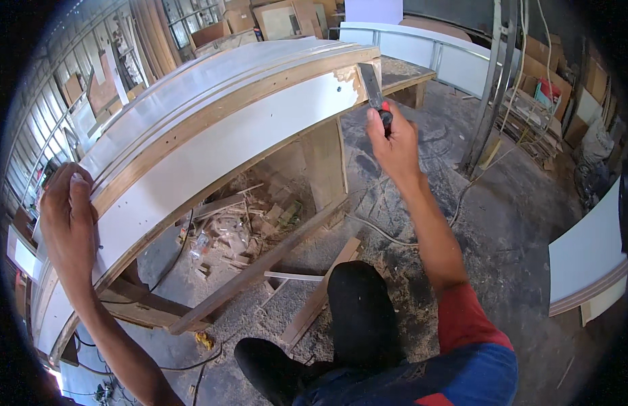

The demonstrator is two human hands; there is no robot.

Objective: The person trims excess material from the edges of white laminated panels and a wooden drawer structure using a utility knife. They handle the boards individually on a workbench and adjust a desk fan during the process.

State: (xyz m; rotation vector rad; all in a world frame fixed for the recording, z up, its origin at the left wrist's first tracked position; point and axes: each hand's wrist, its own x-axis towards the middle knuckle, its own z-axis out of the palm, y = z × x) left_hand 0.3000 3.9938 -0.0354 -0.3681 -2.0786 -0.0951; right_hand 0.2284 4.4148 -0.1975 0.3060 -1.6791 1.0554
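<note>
A large curved wooden piece with a white face (pixel 246 120) stretches from the lower left to the upper middle. Near its far right end, the white surface is broken away and bare wood shows. My right hand (pixel 397 139) is closed round the red and black handle of a chisel (pixel 371 86), its flat grey blade lying against that bare patch. On the left, my left hand (pixel 69 210) rests over the upper edge of the curved piece with bent fingers gripping it. Its fingertips are partly hidden.
Under the curved piece lie wood scraps (pixel 236 233) and sawdust. A loose board (pixel 322 294) is by my knees, and a cable (pixel 388 238) crosses the floor. To the right are a metal post (pixel 486 101) and a white curved panel (pixel 588 250).
</note>
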